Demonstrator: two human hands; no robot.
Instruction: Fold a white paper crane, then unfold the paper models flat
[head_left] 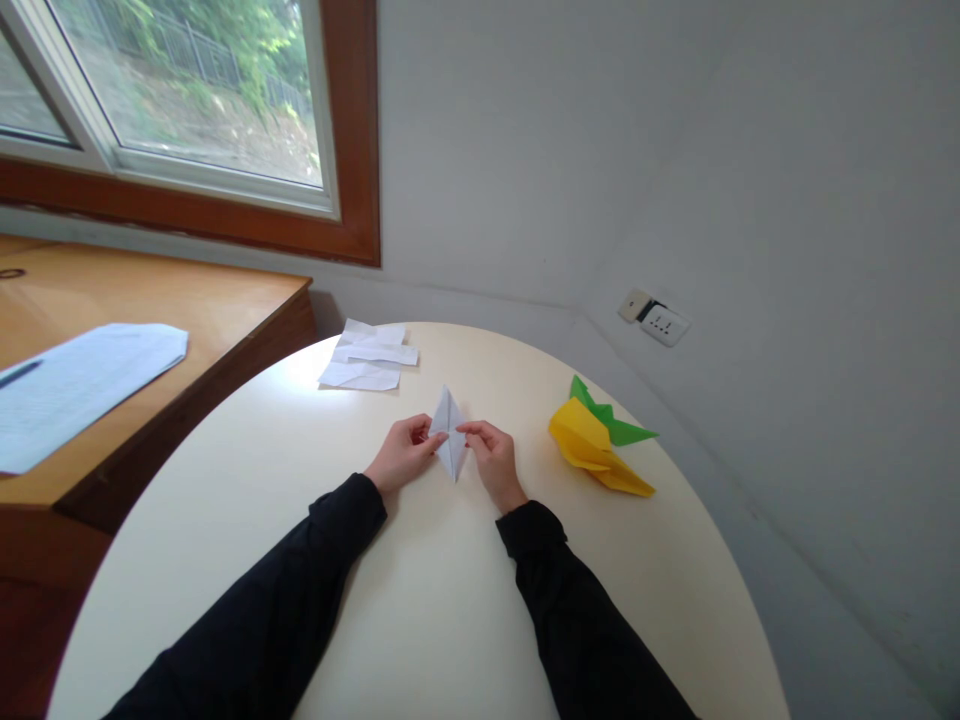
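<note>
Daylight is admitted by the window (pixel 202 110). Glare is cast on the table (pixel 247 470), far left. Fine detail is softened.

Office-like room; wooden desk (pixel 225 300) with paper (pixel 97 385) and pen (pixel 20 374); round pale table (pixel 225 480); wood-framed window (pixel 202 90); wall socket (pixel 665 325)

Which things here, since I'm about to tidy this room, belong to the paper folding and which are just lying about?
Seems in use:
folded white paper, held from both sides
white table beneath it

Seems just lying about:
loose white papers, though possibly related
yellow folded paper
green folded paper
large sheet on the wooden desk
pen-like object
</note>
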